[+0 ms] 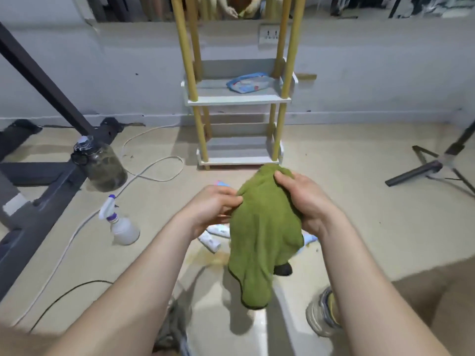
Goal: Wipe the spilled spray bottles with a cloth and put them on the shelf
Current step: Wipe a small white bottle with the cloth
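A green cloth [259, 235] hangs in front of me over the floor. My right hand [303, 199] grips its top and right side. My left hand [213, 209] pinches its left edge. A white spray bottle with a purple collar [120, 222] stands on the floor to the left. Several small white and blue bottles [214, 236] lie on the floor under the cloth, partly hidden, beside a brownish spill [205, 259]. A dark object [282, 269] pokes out below the cloth; I cannot tell what it is. The shelf [237, 98] with yellow posts stands against the wall ahead.
A blue and white packet [248, 82] lies on the shelf's middle tier. A glass jar [102, 165] stands at the left by a dark metal frame [43, 186]. White and black cables [154, 173] run across the floor. A tripod leg [416, 173] is at the right. My shoe [323, 314] is below.
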